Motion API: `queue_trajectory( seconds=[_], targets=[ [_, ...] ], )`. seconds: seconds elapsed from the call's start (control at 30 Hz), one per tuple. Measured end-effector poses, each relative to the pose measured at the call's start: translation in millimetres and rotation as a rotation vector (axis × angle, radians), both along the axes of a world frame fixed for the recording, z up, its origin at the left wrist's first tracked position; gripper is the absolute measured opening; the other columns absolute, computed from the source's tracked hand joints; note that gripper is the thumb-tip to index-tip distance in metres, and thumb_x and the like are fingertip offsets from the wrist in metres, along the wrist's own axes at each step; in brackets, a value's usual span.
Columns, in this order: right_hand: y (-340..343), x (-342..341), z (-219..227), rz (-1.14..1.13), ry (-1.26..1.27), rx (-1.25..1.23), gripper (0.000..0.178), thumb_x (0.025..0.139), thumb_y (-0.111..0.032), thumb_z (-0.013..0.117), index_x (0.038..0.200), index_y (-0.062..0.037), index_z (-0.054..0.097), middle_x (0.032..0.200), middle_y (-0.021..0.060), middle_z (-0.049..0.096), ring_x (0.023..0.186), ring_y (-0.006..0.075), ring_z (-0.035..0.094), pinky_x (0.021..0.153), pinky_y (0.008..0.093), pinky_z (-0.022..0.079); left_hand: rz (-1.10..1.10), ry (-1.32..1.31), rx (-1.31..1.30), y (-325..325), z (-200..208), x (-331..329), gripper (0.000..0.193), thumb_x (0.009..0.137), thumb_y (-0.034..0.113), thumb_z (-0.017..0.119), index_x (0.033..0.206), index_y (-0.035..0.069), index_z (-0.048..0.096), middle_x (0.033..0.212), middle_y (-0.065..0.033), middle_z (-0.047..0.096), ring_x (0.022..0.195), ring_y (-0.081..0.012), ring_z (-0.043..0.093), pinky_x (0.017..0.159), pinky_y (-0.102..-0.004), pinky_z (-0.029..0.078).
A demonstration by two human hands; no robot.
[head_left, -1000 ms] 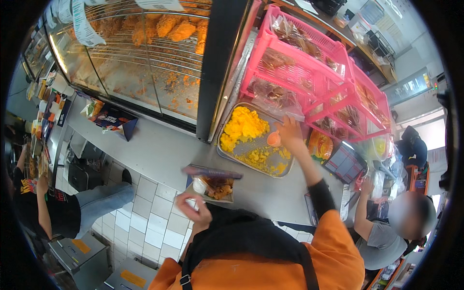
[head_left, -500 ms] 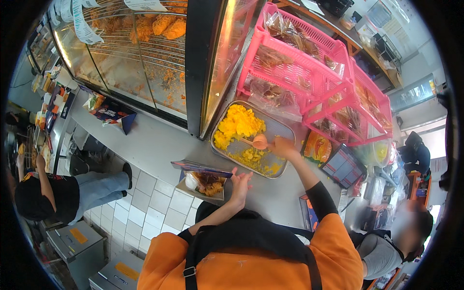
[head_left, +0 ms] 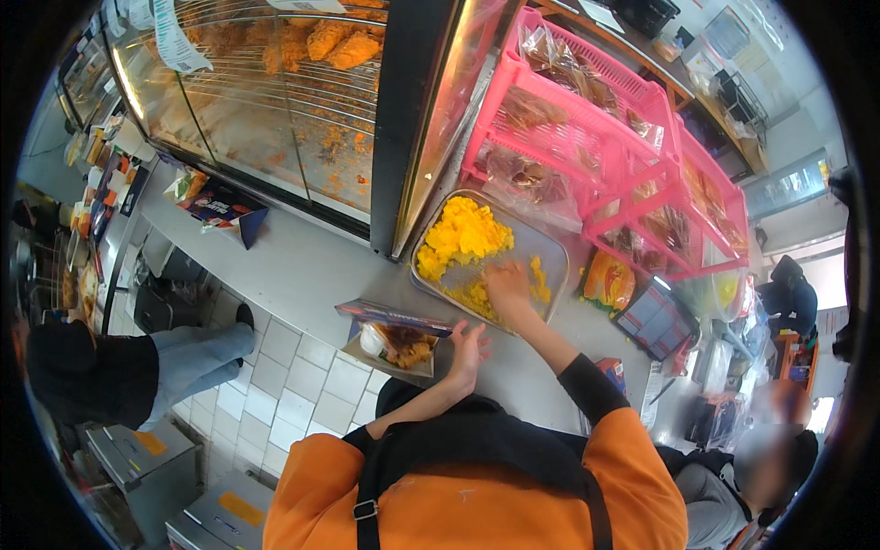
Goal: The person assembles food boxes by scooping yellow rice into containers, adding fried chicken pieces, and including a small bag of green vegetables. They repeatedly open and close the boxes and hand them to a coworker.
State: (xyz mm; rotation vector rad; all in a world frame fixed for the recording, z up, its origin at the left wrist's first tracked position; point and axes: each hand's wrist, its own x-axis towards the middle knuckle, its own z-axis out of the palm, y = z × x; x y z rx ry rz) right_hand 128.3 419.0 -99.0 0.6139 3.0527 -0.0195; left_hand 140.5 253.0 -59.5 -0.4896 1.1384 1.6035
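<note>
A metal tray (head_left: 555, 240) holds a heap of scrambled-egg-like yellow food (head_left: 463, 234), with loose bits across its near half. Over those bits my right hand (head_left: 507, 289) reaches down, its fingers closed. The small orange scoop it held a moment ago is hidden beneath the hand. Nearer me stands an open carton (head_left: 424, 368) with a raised lid flap, containing a white round portion, browned pieces and golden fried bits. My left hand (head_left: 467, 356) rests against the carton's right side, its fingers spread and gripping nothing.
A glass display case (head_left: 247, 119) with fried pieces stands far left. Pink baskets (head_left: 632, 174) of bagged food rise behind the tray. Right of it lie an orange packet (head_left: 607, 280) and a tablet (head_left: 656, 316). Another carton (head_left: 225, 213) sits along the counter (head_left: 302, 275). Other people stand at both sides.
My right hand has moved left and nearer over the yellow bits, and the scoop has gone out of sight under it. My left hand stays beside the carton. The whole view has shifted slightly.
</note>
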Motion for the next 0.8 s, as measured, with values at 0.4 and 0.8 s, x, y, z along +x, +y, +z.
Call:
queue_trajectory(
  seconds=[0.4, 0.8],
  targets=[
    [-28, -23, 67, 0.132, 0.485, -0.628, 0.013, 0.080, -0.008, 0.060, 0.090, -0.0010, 0.066, 0.095, 0.0169, 0.067, 0.087, 0.0331, 0.065, 0.077, 0.0388, 0.052, 0.157, 0.037, 0.109, 12, 0, -7, 0.078, 0.094, 0.045, 0.049, 0.151, 0.014, 0.007, 0.150, -0.0070, 0.024, 0.124, -0.0267, 0.042, 0.103, -0.0424, 0.034],
    [-19, -21, 67, 0.359, 0.117, -0.784, 0.016, 0.077, -0.006, 0.064, 0.092, -0.0013, 0.067, 0.086, 0.0168, 0.067, 0.082, 0.0328, 0.064, 0.075, 0.0379, 0.050, 0.296, 0.055, 0.205, 24, -22, -14, 0.041, 0.096, 0.036, 0.049, 0.133, 0.017, 0.045, 0.117, 0.0002, 0.053, 0.109, -0.0161, 0.050, 0.100, -0.0382, 0.035]
  ],
)
